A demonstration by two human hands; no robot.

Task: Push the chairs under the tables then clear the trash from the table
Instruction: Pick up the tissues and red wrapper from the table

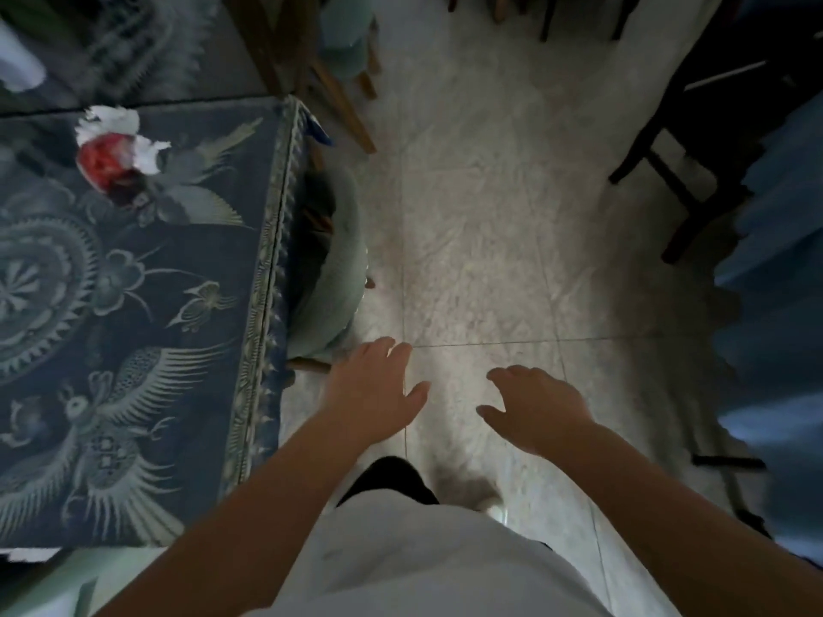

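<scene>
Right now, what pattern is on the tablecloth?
Dark blue tablecloth with pale phoenix-like birds, flowers and a round medallion; head view.

**Pale floor, patterned cloth, blue drape**

Pale marbled floor tiles (481, 242) fill the middle. At left hangs a dark blue cloth (147, 269) printed with birds and medallions, fringed at its edge. Blue draped fabric (775, 305) lines the right side.

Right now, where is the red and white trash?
In the head view the crumpled red and white trash lies on the patterned blue tablecloth at upper left, near the table's far edge, well away from both hands.
</scene>
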